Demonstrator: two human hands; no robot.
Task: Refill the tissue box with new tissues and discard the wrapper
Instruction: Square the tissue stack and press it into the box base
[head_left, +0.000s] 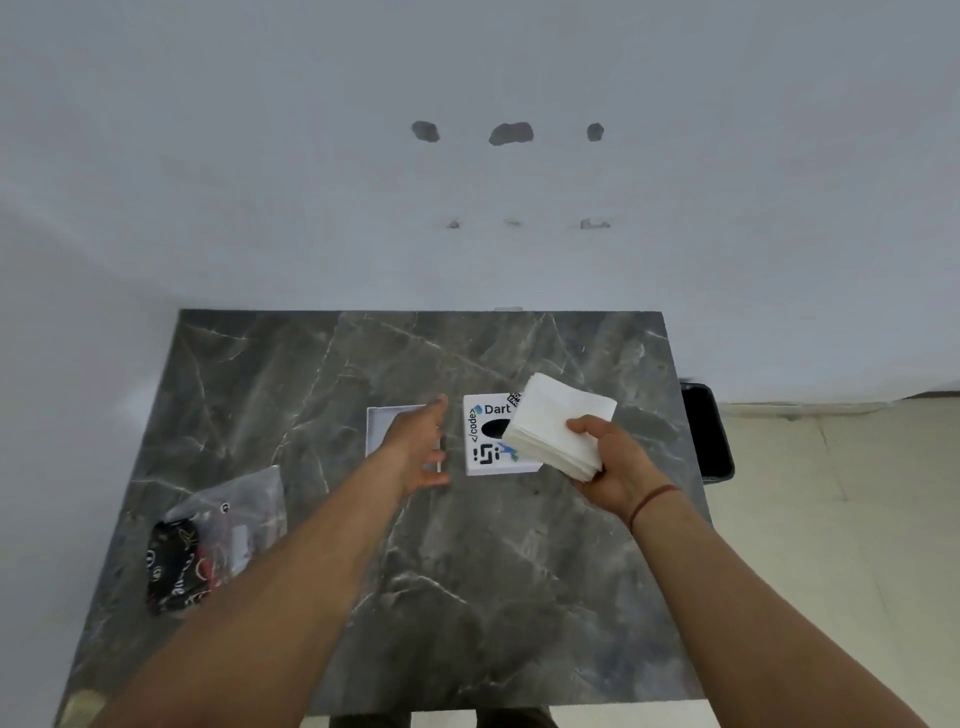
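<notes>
My right hand (613, 467) grips a thick stack of white tissues (558, 423), held just above the right side of a white box part with stickers and a dark oval opening (485, 441). To its left lies a second white box part (376, 426), partly hidden under my left hand (421, 447). My left hand reaches over it with fingers spread and holds nothing. The clear plastic wrapper with black and red print (213, 535) lies flat near the table's left edge.
All of this rests on a dark grey marble table (467, 571) against a white wall. A black bin (706, 431) stands on the floor just past the table's right edge. My feet show below the front edge.
</notes>
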